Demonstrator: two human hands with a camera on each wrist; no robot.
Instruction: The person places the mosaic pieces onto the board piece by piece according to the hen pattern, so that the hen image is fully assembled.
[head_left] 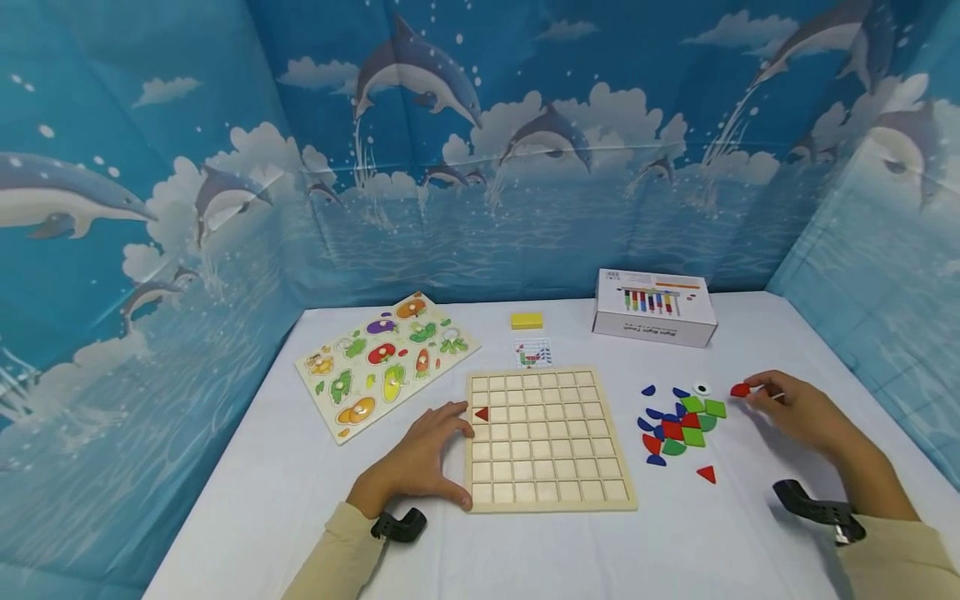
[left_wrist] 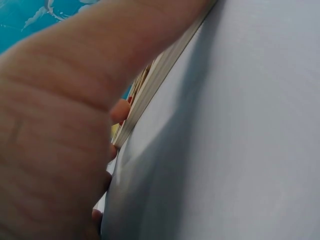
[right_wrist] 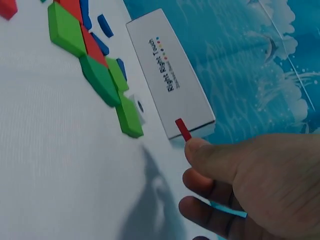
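Legibly, "Right Right Touch" labels the box (right_wrist: 169,73) beyond the pieces (right_wrist: 100,80).

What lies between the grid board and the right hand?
In the head view, loose red, green and blue pieces and a white disc lie between the grid board and the right hand.

"Right Right Touch" on a white rectangular cardboard box (right_wrist: 174,70)
The black lettering (right_wrist: 161,65) runs along one long side, upside down in the head view; a smaller line beside it and print on the top are illegible.
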